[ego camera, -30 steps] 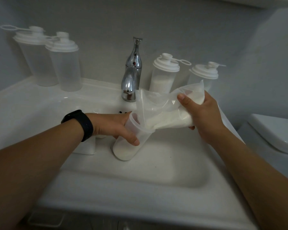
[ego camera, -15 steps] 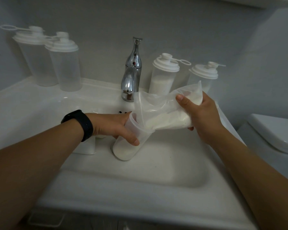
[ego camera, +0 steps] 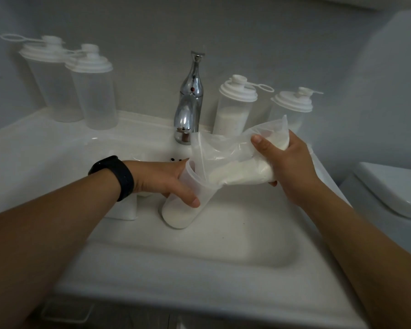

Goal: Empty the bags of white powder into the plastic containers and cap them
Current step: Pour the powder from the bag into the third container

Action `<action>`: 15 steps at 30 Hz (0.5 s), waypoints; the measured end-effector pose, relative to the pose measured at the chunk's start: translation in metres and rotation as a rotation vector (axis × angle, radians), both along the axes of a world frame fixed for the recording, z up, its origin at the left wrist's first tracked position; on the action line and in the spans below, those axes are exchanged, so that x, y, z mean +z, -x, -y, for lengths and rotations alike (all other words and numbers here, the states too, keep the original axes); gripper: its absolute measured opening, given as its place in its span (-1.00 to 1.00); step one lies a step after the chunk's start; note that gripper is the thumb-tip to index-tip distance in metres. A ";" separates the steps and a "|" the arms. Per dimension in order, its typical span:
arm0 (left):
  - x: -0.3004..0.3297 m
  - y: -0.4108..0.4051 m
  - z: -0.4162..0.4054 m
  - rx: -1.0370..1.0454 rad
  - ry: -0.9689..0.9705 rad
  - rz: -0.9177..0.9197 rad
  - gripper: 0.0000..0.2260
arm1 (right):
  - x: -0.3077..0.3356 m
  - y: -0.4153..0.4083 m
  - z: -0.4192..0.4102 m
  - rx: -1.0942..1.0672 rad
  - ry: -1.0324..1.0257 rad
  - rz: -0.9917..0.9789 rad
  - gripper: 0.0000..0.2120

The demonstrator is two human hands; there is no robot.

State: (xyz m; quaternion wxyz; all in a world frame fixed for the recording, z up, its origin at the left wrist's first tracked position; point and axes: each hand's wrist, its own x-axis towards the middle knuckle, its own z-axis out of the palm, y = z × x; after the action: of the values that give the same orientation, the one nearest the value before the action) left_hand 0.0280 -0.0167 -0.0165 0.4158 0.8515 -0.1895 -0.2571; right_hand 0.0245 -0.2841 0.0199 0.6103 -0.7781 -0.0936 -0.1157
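Note:
My left hand [ego camera: 161, 180] grips an uncapped clear plastic container [ego camera: 183, 210], tilted in the sink basin with white powder filling its bottom. My right hand [ego camera: 287, 162] holds a clear bag of white powder [ego camera: 235, 162] on its side, its open mouth tucked into the container's rim. Powder lies along the bag's lower edge. Two capped containers holding powder [ego camera: 233, 115] [ego camera: 292, 110] stand behind, right of the tap. Two capped empty containers [ego camera: 50, 86] [ego camera: 93, 96] stand at the back left.
A chrome tap [ego camera: 190, 100] rises behind the white sink [ego camera: 199, 252]. A white object [ego camera: 126, 210] lies in the basin under my left wrist, mostly hidden. A toilet [ego camera: 389, 191] stands at the right. A black band is on my left wrist.
My right hand and the bag have shifted slightly left and down towards the container. The left hand and container have stayed put.

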 end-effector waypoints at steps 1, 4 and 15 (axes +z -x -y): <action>0.000 0.000 0.000 -0.002 -0.004 0.000 -0.24 | 0.000 0.000 0.000 -0.003 0.003 0.003 -0.73; 0.002 0.001 0.000 -0.002 -0.015 -0.004 -0.21 | 0.002 0.001 -0.001 -0.018 0.010 0.011 -0.75; -0.001 -0.001 -0.002 0.013 -0.027 -0.002 -0.14 | 0.004 0.004 -0.001 0.004 0.033 0.011 -0.72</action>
State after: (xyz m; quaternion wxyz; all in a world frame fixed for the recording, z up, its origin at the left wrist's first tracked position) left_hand 0.0295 -0.0152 -0.0176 0.4062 0.8579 -0.1801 -0.2580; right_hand 0.0209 -0.2827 0.0242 0.5972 -0.7871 -0.1004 -0.1173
